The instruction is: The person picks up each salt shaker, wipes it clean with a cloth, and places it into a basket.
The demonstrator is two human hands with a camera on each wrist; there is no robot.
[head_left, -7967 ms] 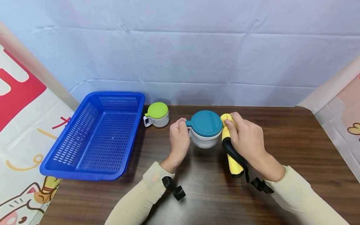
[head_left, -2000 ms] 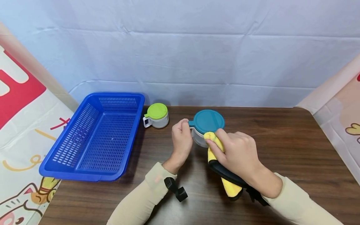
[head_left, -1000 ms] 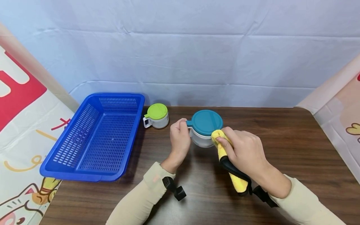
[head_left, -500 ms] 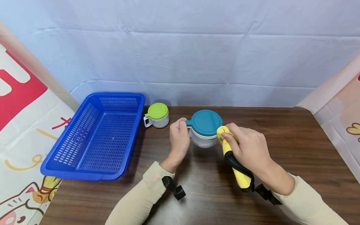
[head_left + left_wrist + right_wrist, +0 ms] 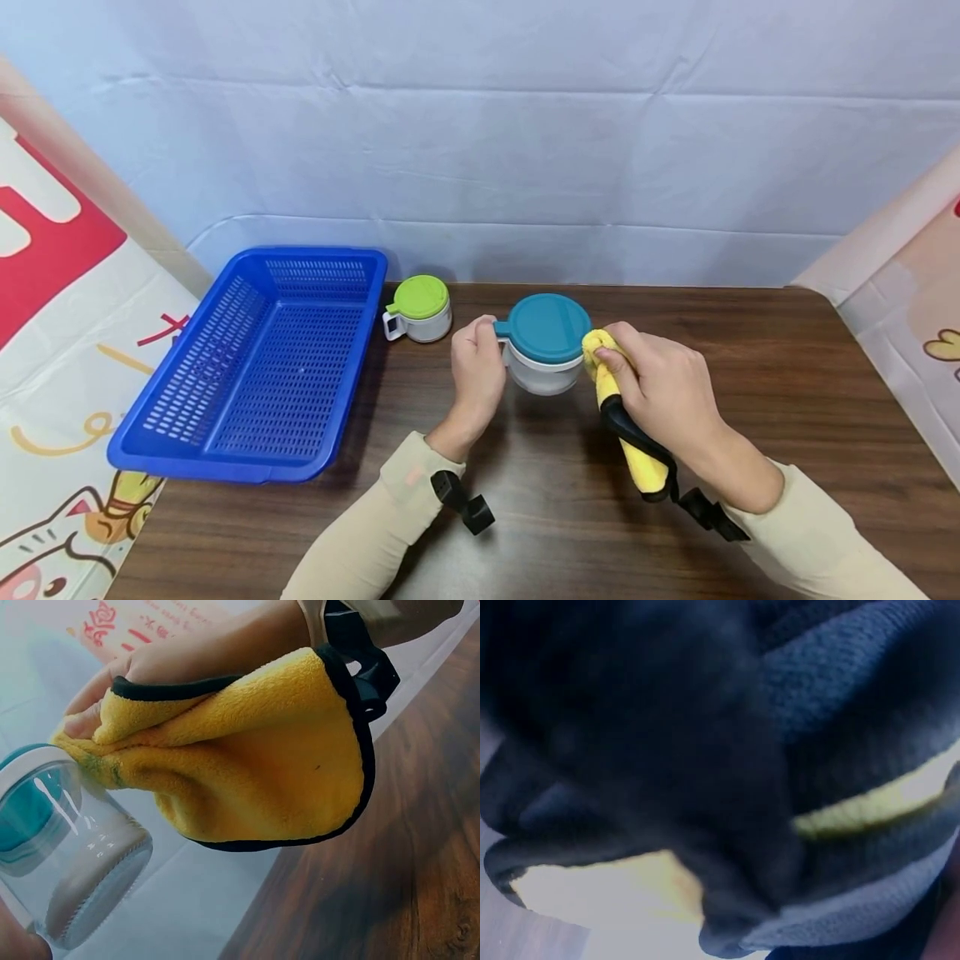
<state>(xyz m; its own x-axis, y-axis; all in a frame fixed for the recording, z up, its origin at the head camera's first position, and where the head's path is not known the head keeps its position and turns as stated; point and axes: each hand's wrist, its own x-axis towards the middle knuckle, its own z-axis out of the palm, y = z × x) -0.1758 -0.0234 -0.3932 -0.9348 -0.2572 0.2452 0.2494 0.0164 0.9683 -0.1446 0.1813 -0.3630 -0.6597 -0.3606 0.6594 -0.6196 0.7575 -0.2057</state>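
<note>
My left hand point(image 5: 478, 367) grips the handle of a clear seasoning jar point(image 5: 542, 380) with a white collar and a flat teal lid point(image 5: 550, 328). The jar seems lifted off the table. My right hand point(image 5: 667, 387) pinches a bunched yellow cleaning cloth point(image 5: 645, 471) with black edging, its top end against the jar's right side, just under the lid. From the left wrist, the cloth point(image 5: 277, 757) hangs in folds and meets the jar point(image 5: 90, 840) near its collar. Blurred cloth point(image 5: 615, 889) fills most of the right wrist view, hiding the right fingers there.
A smaller jar point(image 5: 422, 310) with a lime-green lid stands behind and left of my left hand. Left of it sits a blue perforated basket point(image 5: 330, 417) with nothing inside. The brown wooden table point(image 5: 540, 525) ends at a pale backdrop point(image 5: 480, 167).
Over the last two seconds my right hand and the cloth have moved from the jar's front to its right side. My left hand keeps its hold, shifting the jar only slightly.
</note>
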